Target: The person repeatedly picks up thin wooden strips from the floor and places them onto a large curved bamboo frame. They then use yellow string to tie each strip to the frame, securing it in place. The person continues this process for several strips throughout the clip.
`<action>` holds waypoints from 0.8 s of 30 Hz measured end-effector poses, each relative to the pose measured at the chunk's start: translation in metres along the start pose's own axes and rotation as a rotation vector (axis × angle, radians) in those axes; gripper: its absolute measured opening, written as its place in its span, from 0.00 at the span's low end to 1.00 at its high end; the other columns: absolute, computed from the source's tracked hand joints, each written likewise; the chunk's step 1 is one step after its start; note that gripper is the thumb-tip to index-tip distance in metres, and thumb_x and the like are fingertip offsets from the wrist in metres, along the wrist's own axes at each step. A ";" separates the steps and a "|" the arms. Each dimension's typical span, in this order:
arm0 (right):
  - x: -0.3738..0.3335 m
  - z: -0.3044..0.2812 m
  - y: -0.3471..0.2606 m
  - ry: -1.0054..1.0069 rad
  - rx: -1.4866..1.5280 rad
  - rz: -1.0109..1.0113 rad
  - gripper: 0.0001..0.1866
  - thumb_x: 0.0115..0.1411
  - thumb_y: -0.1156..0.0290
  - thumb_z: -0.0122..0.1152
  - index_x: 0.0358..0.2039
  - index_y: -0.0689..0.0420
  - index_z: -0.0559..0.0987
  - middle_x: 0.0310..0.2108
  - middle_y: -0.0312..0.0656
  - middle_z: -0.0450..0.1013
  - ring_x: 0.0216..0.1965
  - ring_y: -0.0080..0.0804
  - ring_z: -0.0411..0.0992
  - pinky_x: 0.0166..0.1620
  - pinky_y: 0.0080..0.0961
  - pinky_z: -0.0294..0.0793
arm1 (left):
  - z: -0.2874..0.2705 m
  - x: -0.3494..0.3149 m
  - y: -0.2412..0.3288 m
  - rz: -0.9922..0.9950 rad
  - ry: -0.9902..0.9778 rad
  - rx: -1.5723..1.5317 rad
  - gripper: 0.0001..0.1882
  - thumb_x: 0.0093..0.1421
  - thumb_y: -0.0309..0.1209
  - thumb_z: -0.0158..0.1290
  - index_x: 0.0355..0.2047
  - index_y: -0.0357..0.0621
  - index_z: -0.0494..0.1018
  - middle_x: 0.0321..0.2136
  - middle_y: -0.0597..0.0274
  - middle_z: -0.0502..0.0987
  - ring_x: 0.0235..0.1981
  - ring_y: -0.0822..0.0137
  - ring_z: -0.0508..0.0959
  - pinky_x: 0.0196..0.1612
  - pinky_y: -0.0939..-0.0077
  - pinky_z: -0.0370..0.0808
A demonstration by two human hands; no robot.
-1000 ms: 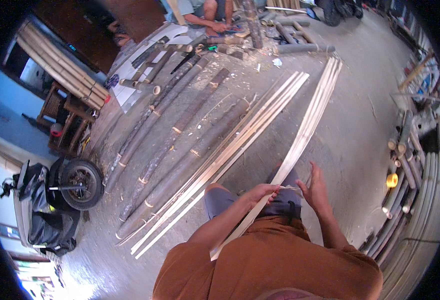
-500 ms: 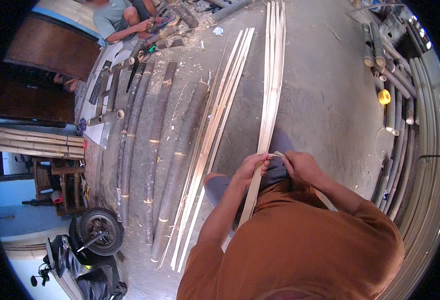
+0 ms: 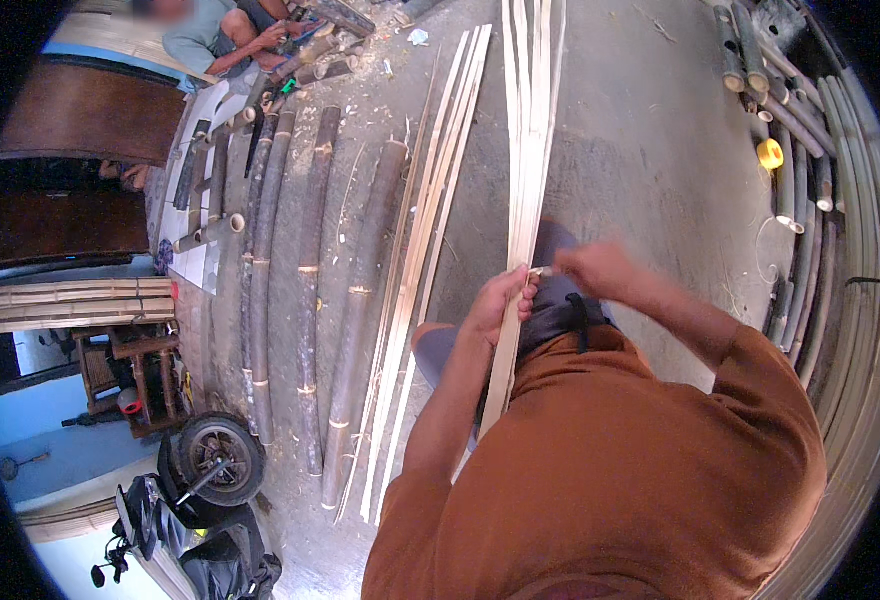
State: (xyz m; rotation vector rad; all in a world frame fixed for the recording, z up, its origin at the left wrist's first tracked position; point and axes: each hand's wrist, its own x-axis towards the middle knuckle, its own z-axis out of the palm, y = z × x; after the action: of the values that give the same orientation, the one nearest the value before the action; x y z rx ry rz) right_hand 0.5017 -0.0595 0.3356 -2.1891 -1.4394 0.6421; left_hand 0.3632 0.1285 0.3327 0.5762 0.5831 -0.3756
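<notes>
A bundle of long pale bamboo strips (image 3: 525, 170) stretches from my lap out past the far edge of the view, its far ends fanned a little apart. My left hand (image 3: 501, 303) is closed around the bundle near my thighs. Just to the right, my right hand (image 3: 600, 270) is closed and slightly smeared by motion, its fingers at the end of a thin tie strip (image 3: 539, 271). That strip comes off the bundle beside my left fingers. How far it wraps around the bundle is hidden by my left hand.
More split strips (image 3: 425, 250) lie on the floor to my left, beside several dark bamboo poles (image 3: 360, 290). A parked motorbike (image 3: 215, 460) stands at the near left. A seated person (image 3: 225, 40) works at the far left. Poles (image 3: 810, 270) and a yellow roll (image 3: 770, 154) lie right.
My right hand has drawn up and slightly away from the bundle, its fingers at the tie strip. My left hand keeps its grip on the strips. The whole view has shifted a little.
</notes>
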 end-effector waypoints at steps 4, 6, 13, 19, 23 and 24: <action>-0.017 -0.016 -0.046 -0.378 0.903 0.177 0.15 0.66 0.60 0.50 0.30 0.59 0.74 0.24 0.39 0.76 0.22 0.33 0.71 0.27 0.32 0.70 | -0.005 0.001 -0.009 0.024 0.129 0.159 0.12 0.66 0.41 0.50 0.33 0.45 0.70 0.20 0.69 0.71 0.16 0.78 0.69 0.17 0.83 0.68; -0.011 -0.012 -0.051 -0.268 1.249 0.266 0.17 0.67 0.59 0.50 0.29 0.60 0.73 0.23 0.35 0.76 0.21 0.27 0.67 0.27 0.29 0.68 | -0.009 0.006 -0.015 0.032 0.157 0.276 0.12 0.66 0.40 0.49 0.33 0.45 0.70 0.20 0.69 0.71 0.16 0.77 0.70 0.17 0.82 0.69; 0.018 -0.003 -0.003 0.037 0.078 0.169 0.10 0.65 0.62 0.51 0.37 0.54 0.74 0.30 0.50 0.76 0.32 0.53 0.75 0.32 0.46 0.71 | -0.003 -0.001 -0.009 0.050 0.088 0.252 0.14 0.65 0.43 0.51 0.33 0.45 0.71 0.20 0.70 0.71 0.16 0.76 0.70 0.18 0.81 0.69; -0.006 -0.015 -0.046 -0.287 0.938 -0.031 0.13 0.67 0.64 0.50 0.36 0.61 0.75 0.28 0.44 0.75 0.33 0.31 0.72 0.39 0.31 0.72 | -0.007 0.003 -0.014 0.110 0.138 0.300 0.16 0.64 0.45 0.53 0.37 0.43 0.73 0.22 0.70 0.72 0.17 0.76 0.70 0.18 0.83 0.68; 0.009 -0.021 -0.049 -0.090 0.363 -0.132 0.12 0.67 0.65 0.53 0.36 0.61 0.76 0.30 0.40 0.77 0.32 0.26 0.73 0.37 0.26 0.72 | -0.005 0.004 -0.019 0.127 0.175 0.335 0.15 0.65 0.43 0.53 0.39 0.43 0.73 0.24 0.69 0.73 0.17 0.76 0.71 0.18 0.82 0.68; 0.011 -0.021 -0.053 -0.059 0.324 -0.079 0.11 0.67 0.65 0.54 0.37 0.61 0.76 0.30 0.39 0.77 0.32 0.26 0.73 0.36 0.26 0.72 | -0.005 0.004 -0.020 0.135 0.178 0.323 0.15 0.65 0.42 0.53 0.39 0.43 0.73 0.24 0.69 0.73 0.18 0.76 0.71 0.18 0.82 0.69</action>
State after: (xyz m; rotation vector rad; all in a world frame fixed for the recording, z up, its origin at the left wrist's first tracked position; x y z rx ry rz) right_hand 0.4800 -0.0322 0.3825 -1.8683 -1.3369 0.8524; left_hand 0.3547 0.1147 0.3188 0.9620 0.6550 -0.2934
